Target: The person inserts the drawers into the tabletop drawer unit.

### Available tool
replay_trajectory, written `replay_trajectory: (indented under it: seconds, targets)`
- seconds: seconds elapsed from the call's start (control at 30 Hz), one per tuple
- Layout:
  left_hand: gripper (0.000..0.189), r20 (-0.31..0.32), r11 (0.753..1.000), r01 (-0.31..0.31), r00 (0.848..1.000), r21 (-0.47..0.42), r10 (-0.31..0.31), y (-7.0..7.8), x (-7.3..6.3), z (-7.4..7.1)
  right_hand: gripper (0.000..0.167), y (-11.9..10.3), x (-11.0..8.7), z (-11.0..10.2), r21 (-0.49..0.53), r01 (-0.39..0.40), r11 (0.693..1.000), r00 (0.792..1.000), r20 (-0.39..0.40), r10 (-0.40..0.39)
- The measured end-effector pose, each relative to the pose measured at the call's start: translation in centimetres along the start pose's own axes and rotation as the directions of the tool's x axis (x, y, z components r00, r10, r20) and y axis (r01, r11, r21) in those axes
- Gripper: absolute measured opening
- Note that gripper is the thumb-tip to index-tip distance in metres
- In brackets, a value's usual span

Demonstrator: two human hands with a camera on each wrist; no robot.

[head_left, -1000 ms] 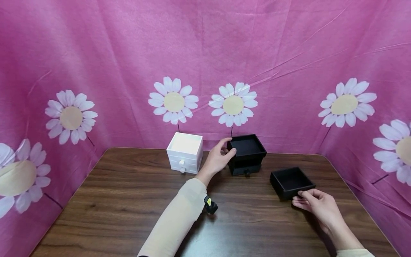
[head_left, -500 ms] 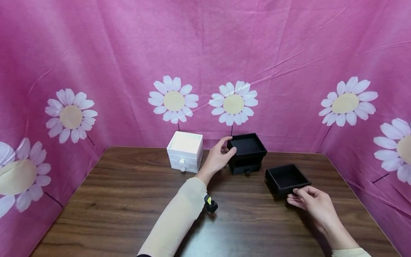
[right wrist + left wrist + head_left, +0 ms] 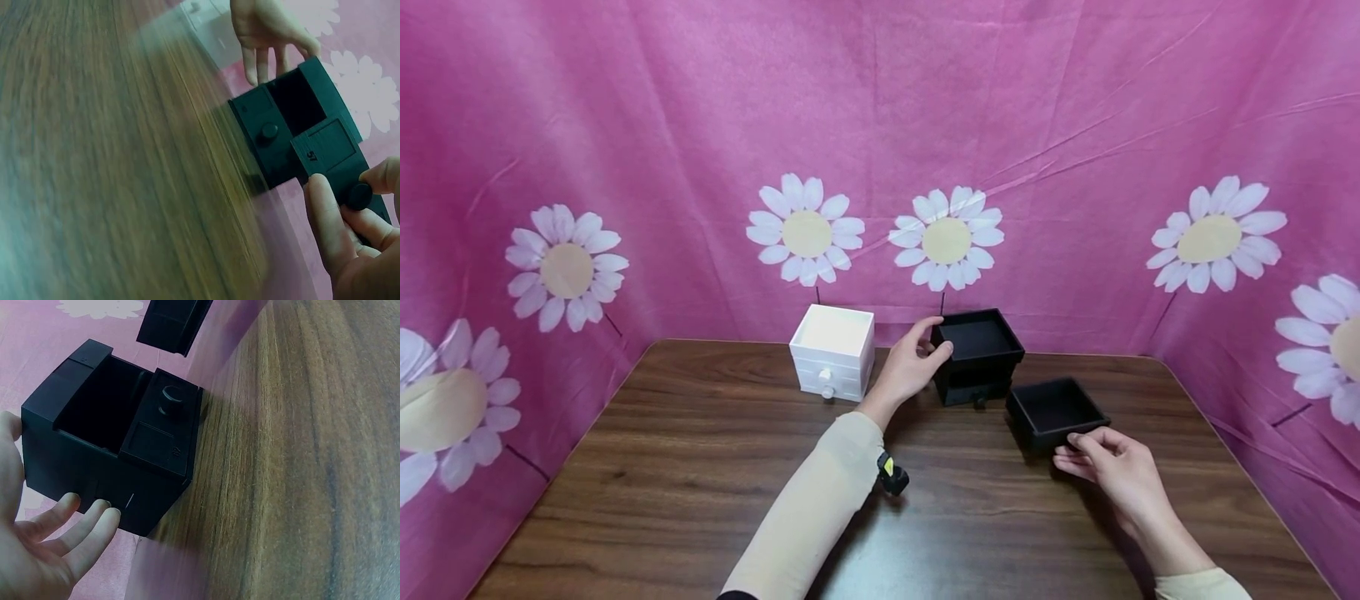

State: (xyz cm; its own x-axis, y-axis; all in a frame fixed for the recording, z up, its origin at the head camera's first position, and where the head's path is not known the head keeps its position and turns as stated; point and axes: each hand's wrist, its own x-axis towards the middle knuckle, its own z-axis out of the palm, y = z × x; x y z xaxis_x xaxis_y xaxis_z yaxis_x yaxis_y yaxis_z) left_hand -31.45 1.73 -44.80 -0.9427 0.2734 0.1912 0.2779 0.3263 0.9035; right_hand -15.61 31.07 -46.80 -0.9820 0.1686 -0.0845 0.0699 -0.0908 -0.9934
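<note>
A small black two-level drawer cabinet (image 3: 979, 333) stands at the back of the table, its upper slot vacant and its lower drawer pushed in. My left hand (image 3: 910, 362) holds the cabinet by its left side, thumb and index finger at the top edge; in the left wrist view several fingers (image 3: 94, 544) touch the side wall. Just right of the cabinet, a loose black drawer (image 3: 1058, 408) is held above the table by my right hand (image 3: 1120, 471). The right wrist view shows thumb and fingers pinching its round knob (image 3: 359, 195), one fingertip against its front face.
Left of the black cabinet stands a white drawer cabinet (image 3: 833, 350) with two knobs on its front. The brown wooden table (image 3: 685, 467) is enclosed by a pink cloth (image 3: 700, 125) with daisies, close behind both cabinets.
My right hand has carried the black drawer leftward and slightly back, nearer the cabinet. My left hand keeps its place on the cabinet's side.
</note>
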Motion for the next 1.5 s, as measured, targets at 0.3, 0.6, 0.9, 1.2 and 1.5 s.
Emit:
replay_trajectory:
  seconds: [0.3, 0.6, 0.9, 1.2, 1.5]
  targets:
    - [0.052, -0.005, 1.0, -0.011, 1.0, 0.0, 0.011, -0.1, 0.0, 0.1, 0.025, -0.3, -0.2, 1.6, 0.013, 0.012, 1.0, 1.0, 0.002, -0.012]
    - [0.051, -0.007, 1.0, 0.009, 1.0, 0.0, -0.009, -0.2, -0.1, 0.1, 0.025, -0.4, -0.2, 3.0, 0.013, 0.026, 1.0, 0.999, 0.018, -0.026]
    - [0.052, -0.005, 1.0, 0.002, 1.0, -0.002, -0.002, -0.2, -0.1, 0.2, 0.024, -0.5, -0.2, 4.3, 0.001, 0.018, 1.0, 0.999, 0.032, -0.018]
    - [0.052, -0.002, 1.0, 0.004, 1.0, 0.005, -0.004, -0.4, -0.1, 0.2, 0.02, -0.4, 0.0, 6.0, 0.002, 0.025, 1.0, 0.999, 0.035, -0.025]
    - [0.052, 0.002, 1.0, 0.002, 1.0, -0.015, -0.002, -0.2, -0.2, 0.1, 0.021, -0.3, 0.3, 7.2, 0.014, 0.035, 0.999, 0.999, 0.041, -0.035]
